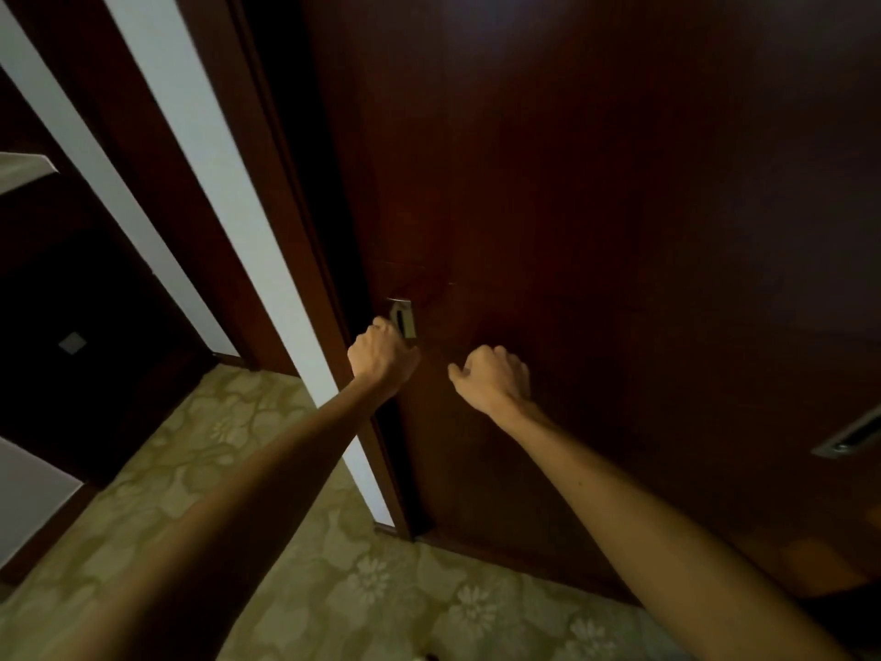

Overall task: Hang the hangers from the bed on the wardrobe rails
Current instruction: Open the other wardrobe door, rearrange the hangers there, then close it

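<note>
We face a dark wooden wardrobe door at close range, both bare forearms extended toward it. Our left hand meets the door's left edge, its fingers curled at the lower end of a recessed metal handle; whether the fingertips sit inside the recess we cannot tell, since the back of the hand hides them. Our right hand hangs just beside the left, against the door face, fingers curled loosely inward and holding nothing. A second recessed metal handle lies well apart at the far right. Left of the door run a dark gap, a wooden frame and a white wall strip. Below, a floral-patterned carpet covers the floor. No hanger, bed or rail appears in this view; the wardrobe interior stays hidden behind the door.
</note>
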The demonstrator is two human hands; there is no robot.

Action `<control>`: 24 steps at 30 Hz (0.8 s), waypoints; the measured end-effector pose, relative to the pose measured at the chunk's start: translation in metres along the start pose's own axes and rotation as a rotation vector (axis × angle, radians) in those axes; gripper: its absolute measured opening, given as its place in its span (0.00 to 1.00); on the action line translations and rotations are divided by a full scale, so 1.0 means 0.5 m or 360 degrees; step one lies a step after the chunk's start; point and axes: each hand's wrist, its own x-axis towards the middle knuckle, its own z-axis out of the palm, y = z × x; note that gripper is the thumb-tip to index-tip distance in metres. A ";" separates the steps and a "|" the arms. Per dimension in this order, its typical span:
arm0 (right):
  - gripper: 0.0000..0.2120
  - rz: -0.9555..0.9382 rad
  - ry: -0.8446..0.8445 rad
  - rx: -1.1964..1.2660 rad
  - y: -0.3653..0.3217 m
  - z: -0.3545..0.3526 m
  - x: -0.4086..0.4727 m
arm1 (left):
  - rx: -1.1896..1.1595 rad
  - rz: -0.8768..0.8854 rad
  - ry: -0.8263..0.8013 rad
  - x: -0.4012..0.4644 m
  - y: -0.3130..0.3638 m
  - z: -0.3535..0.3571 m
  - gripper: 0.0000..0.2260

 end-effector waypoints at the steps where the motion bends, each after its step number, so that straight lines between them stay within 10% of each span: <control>1: 0.18 0.0041 0.0023 -0.0031 -0.016 0.008 0.013 | -0.0034 -0.0043 -0.0035 0.016 -0.014 -0.003 0.20; 24: 0.26 0.0389 0.0285 -0.0170 -0.043 0.047 0.054 | -0.0609 -0.0330 -0.0214 0.108 -0.033 0.082 0.15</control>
